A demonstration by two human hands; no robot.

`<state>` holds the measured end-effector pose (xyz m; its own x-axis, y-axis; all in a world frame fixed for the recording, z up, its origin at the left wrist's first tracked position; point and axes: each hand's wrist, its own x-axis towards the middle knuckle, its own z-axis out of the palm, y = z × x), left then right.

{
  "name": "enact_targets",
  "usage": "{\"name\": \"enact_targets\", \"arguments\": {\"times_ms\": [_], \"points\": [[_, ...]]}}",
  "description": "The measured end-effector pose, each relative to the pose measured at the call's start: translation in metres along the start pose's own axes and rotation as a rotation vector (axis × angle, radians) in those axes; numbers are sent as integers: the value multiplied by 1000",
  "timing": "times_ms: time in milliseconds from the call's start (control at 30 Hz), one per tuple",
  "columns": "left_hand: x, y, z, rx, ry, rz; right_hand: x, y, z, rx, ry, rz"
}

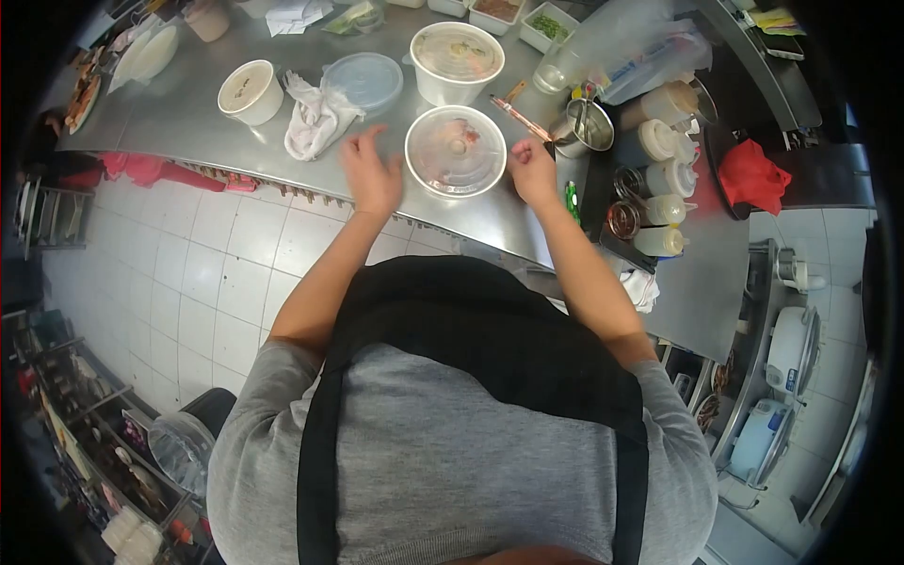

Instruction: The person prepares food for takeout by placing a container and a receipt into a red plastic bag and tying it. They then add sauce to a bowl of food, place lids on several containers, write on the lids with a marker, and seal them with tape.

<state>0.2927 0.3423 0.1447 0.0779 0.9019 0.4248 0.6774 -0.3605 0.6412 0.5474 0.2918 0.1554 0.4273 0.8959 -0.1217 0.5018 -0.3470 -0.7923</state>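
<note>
A round white bowl (456, 155) with a clear lid stands near the front edge of the steel counter, with something reddish showing through the lid. My left hand (373, 171) is to the left of the bowl, its fingers apart and nothing in them. On the bowl's right side is my right hand (534, 171), its fingers curled in; whether they hold anything is hidden. Behind this bowl stands a second lidded bowl (456, 62). A crumpled white cloth (315, 118) lies left of my left hand, against a clear round lid (363, 83).
A small lidded tub (250, 91) stands at the left on the counter (198, 122). At the right are a metal pot (582, 127) with utensils, several squeeze bottles (670, 177) and a red cloth (753, 176). Food trays (549, 27) line the back.
</note>
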Motion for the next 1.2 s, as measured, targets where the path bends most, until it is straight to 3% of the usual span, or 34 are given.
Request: {"name": "enact_targets", "arguments": {"times_ms": [33, 100, 233, 333, 433, 500, 600, 700, 867, 933, 1133, 1200], "points": [[4, -1, -2, 2, 12, 3, -3, 0, 7, 359, 28, 46], [3, 10, 9, -413, -86, -121, -9, 0, 15, 1037, -39, 125], [-8, 51, 32, -1237, -295, -371, -42, -36, 37, 1422, 27, 279], [19, 58, 31, -1390, -629, -323, -54, -38, 6, 1431, 122, 232], [66, 75, 29, -880, -166, -476, -54, -35, -27, 1530, 198, 212], [104, 58, 68, -853, 150, -474, -56, -57, -49, 1531, 261, 194], [147, 37, 95, -623, 101, -347, -57, -115, -82, 1521, 278, 88], [154, 27, 91, -818, -74, -378, -35, -139, -101, 1475, 280, -54], [96, 8, 50, -698, -95, -226, 28, -134, -99, 1423, 271, -189], [61, 19, 9, -805, -173, -331, 44, -133, -78, 1375, 327, -109], [12, 22, -13, -909, -120, -261, 89, -80, 21, 1355, 168, 116], [19, 37, -39, -376, -168, 115, 104, -69, 51, 1352, 182, 195]]}}
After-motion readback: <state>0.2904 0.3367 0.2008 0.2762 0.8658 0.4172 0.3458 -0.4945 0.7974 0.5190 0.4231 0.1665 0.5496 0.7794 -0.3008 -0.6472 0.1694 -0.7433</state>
